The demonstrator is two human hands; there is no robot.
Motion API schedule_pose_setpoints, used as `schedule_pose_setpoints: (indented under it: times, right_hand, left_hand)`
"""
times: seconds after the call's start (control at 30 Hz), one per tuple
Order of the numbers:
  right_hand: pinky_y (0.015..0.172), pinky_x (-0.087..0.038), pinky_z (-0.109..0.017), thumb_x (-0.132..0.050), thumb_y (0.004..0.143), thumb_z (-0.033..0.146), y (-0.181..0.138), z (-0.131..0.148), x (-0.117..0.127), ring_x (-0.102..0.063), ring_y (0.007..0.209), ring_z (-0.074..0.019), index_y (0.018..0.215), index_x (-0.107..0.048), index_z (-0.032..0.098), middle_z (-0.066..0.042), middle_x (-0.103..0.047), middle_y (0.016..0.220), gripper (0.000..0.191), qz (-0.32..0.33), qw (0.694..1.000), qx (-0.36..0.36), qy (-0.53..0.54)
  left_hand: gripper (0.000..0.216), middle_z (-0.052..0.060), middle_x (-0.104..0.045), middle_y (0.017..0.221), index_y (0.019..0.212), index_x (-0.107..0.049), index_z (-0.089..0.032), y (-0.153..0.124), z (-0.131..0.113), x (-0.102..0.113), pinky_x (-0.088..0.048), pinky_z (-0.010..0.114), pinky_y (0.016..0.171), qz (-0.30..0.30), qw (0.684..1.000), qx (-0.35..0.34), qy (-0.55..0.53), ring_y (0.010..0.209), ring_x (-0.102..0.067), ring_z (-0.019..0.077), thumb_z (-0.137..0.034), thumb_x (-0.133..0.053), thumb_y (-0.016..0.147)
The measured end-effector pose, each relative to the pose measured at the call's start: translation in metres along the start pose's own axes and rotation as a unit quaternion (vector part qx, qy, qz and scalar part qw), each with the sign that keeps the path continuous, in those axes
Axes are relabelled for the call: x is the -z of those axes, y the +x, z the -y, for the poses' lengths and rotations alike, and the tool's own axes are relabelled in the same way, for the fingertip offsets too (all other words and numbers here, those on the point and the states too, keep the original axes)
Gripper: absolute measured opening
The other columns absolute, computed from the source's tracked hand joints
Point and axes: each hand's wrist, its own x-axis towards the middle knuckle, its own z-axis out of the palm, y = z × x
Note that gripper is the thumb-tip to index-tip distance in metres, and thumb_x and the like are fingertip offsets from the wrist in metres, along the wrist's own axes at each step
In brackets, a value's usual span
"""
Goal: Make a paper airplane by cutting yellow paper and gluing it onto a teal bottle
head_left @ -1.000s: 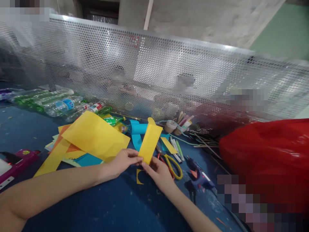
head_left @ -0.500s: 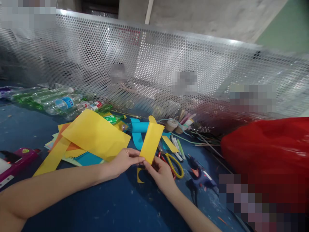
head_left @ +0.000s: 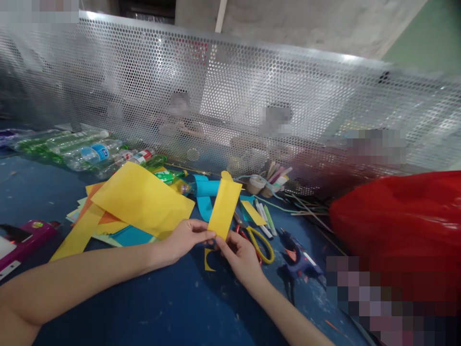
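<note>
A folded strip of yellow paper [head_left: 224, 208] stands up from the blue table, held at its lower end by both hands. My left hand [head_left: 183, 239] pinches the bottom left corner. My right hand [head_left: 240, 257] pinches the bottom edge from the right. A small yellow scrap [head_left: 208, 260] lies on the table just under the hands. A large yellow sheet [head_left: 143, 200] rests on a pile of coloured paper to the left of them.
Yellow-handled scissors [head_left: 258, 242] and a blue glue gun [head_left: 297, 258] lie right of my hands. Several plastic bottles [head_left: 90, 153] line the perforated metal screen [head_left: 230, 105]. A red bag [head_left: 396, 226] fills the right side. A purple case [head_left: 21, 238] sits at far left.
The yellow strip has tilted slightly and shifted a little in my fingers; both hands stay pinched on its lower end.
</note>
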Motion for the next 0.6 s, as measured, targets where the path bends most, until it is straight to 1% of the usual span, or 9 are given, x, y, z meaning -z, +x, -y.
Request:
schedule_pose_setpoints:
  times: [0.17, 0.33, 0.47, 0.6]
  right_hand:
    - [0.053, -0.041, -0.025, -0.057, 0.083, 0.047, 0.0000, -0.0006, 0.0005, -0.052, 0.056, -0.0147, 0.069, -0.060, 0.019, 0.000, -0.059, 0.062, 0.032, 0.002, 1.000, -0.010, -0.008]
    - [0.054, -0.042, -0.025, -0.057, 0.083, 0.048, 0.0007, -0.0001, 0.0016, -0.053, 0.056, -0.0148, 0.072, -0.061, 0.019, 0.000, -0.061, 0.063, 0.032, 0.002, 1.000, -0.017, -0.008]
    - [0.054, -0.042, -0.025, -0.057, 0.082, 0.050, 0.0007, 0.0001, 0.0022, -0.053, 0.056, -0.0152, 0.071, -0.061, 0.019, -0.001, -0.061, 0.063, 0.034, 0.000, 1.000, -0.019, -0.014]
    - [0.054, -0.043, -0.025, -0.056, 0.083, 0.049, 0.0010, 0.0013, 0.0016, -0.055, 0.056, -0.0154, 0.069, -0.061, 0.019, -0.001, -0.061, 0.062, 0.033, -0.005, 1.000, -0.012, -0.013]
  left_hand:
    - [0.031, 0.007, -0.071, 0.082, 0.084, -0.071, -0.013, 0.0014, 0.0034, 0.0018, -0.047, 0.031, 0.077, 0.006, 1.000, -0.016, 0.026, 0.078, -0.062, 0.0189, -0.040, -0.071, 0.070]
    - [0.026, 0.007, -0.070, 0.090, 0.086, -0.069, -0.015, 0.0020, 0.0077, 0.0042, -0.047, 0.033, 0.084, 0.017, 0.998, -0.038, 0.055, 0.087, -0.063, 0.0208, -0.037, -0.069, 0.072]
    - [0.023, 0.005, -0.070, 0.085, 0.082, -0.067, -0.015, 0.0017, 0.0088, 0.0035, -0.047, 0.033, 0.081, 0.006, 0.996, -0.044, 0.072, 0.084, -0.063, 0.0200, -0.036, -0.068, 0.073]
    - [0.024, 0.006, -0.069, 0.084, 0.082, -0.067, -0.014, 0.0015, 0.0082, 0.0020, -0.047, 0.032, 0.080, -0.004, 0.998, -0.046, 0.053, 0.083, -0.062, 0.0196, -0.037, -0.068, 0.072]
